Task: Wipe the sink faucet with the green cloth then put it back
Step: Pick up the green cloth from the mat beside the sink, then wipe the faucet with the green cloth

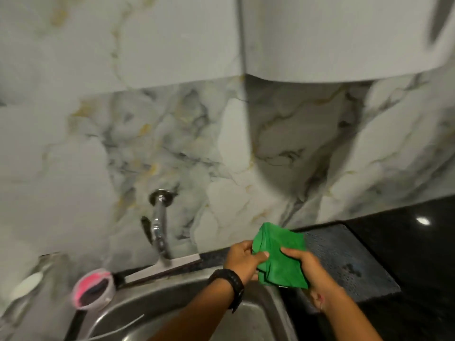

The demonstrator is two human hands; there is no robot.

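The green cloth (pixel 280 257) is bunched and folded, held up between both hands above the right rear corner of the steel sink (pixel 172 313). The left hand (pixel 242 260) pinches its left edge, thumb pressed over the fabric; the right hand (pixel 305 269) grips the right side, fingers closed around the folds. A black watch (pixel 230 283) sits on the left wrist. The chrome faucet (pixel 160 225) comes out of the marble wall (pixel 73 156) to the left of the cloth, well apart from it, nothing between them. Below the faucet a flat grey strip (pixel 170 265) lies along the sink's back ledge. A round pink-rimmed container (pixel 93 290) stands at the sink's left rear. A dark textured mat (pixel 344 257) lies on the black counter (pixel 418 242) just right of the hands.
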